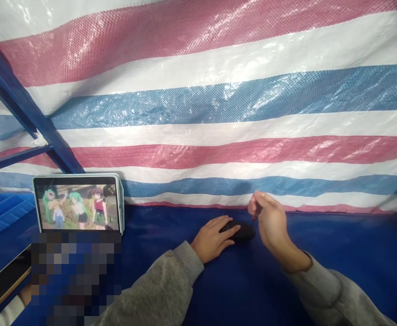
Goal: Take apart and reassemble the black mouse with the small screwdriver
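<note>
A black, rounded object shaped like a computer mouse (241, 230) lies on the blue tabletop. My left hand (216, 239) holds it from the left, thumb along the near side and fingers over its top and far side. Just above its right end, my right hand (269, 216) is closed in a pinch. From that grip a thin reddish tool (253, 219) points down to the object's right end; the fingers hide most of it, and whether its tip touches cannot be made out.
A tablet (78, 206) in a pale case stands at left, showing a cartoon. Behind the table hangs a striped plastic sheet (218, 104). A blue metal frame (31, 104) rises at left, near blue trays (6, 210). A dark, flat device (6, 280) and a pixelated patch are at lower left.
</note>
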A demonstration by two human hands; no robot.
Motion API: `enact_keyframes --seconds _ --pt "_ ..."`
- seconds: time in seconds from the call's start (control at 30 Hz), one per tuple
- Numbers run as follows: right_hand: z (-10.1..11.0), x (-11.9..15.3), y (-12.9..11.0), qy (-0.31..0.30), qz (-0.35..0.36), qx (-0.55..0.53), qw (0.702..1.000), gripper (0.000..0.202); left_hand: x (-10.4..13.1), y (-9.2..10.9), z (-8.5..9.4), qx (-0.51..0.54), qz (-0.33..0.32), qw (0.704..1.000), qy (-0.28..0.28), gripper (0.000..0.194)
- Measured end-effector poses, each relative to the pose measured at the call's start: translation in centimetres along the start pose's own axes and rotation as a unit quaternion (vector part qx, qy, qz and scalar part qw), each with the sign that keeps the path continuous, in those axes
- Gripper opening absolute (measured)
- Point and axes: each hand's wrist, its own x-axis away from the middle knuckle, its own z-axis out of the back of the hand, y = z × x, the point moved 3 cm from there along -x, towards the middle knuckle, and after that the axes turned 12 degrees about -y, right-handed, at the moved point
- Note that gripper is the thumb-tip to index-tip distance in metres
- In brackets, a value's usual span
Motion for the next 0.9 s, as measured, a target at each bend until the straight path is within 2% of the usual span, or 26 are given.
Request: enact_keyframes --seconds 0.1,0.27,0.47,0.63,0.77,0.83,0.9 --pt "0.1 -0.4 0.7 -0.026 -0.013 -0.012 1.000 0.030 0.0 0.1 0.0 0.001 -0.004 1.000 -0.004 0.041" --pt "0.7 -0.8 1.3 0.044 0.007 -0.039 0.998 0.030 0.2 0.0 0.0 0.009 0.003 1.000 0.002 0.042" --pt "0.3 -0.6 0.5 0.010 -0.021 0.043 0.999 0.023 0.2 0.0 0.1 0.014 0.006 1.000 0.005 0.041" --pt "0.5 -1.1 0.1 -0.045 -0.052 0.026 0.997 0.022 0.1 0.1 0.4 0.014 0.005 1.000 0.003 0.040" --pt "1.0 -1.7 -0.4 -0.056 -0.068 0.043 0.995 0.024 0.0 0.2 0.4 0.010 0.002 1.000 0.005 0.040" --pt "1.1 -1.9 -0.8 -0.096 -0.092 0.048 0.990 0.023 0.1 0.2 0.4 0.008 0.003 1.000 0.007 0.040" --pt "1.2 -2.1 -1.3 -0.175 -0.124 0.065 0.975 0.020 0.1 0.2 0.3 0.008 0.002 1.000 0.008 0.041"
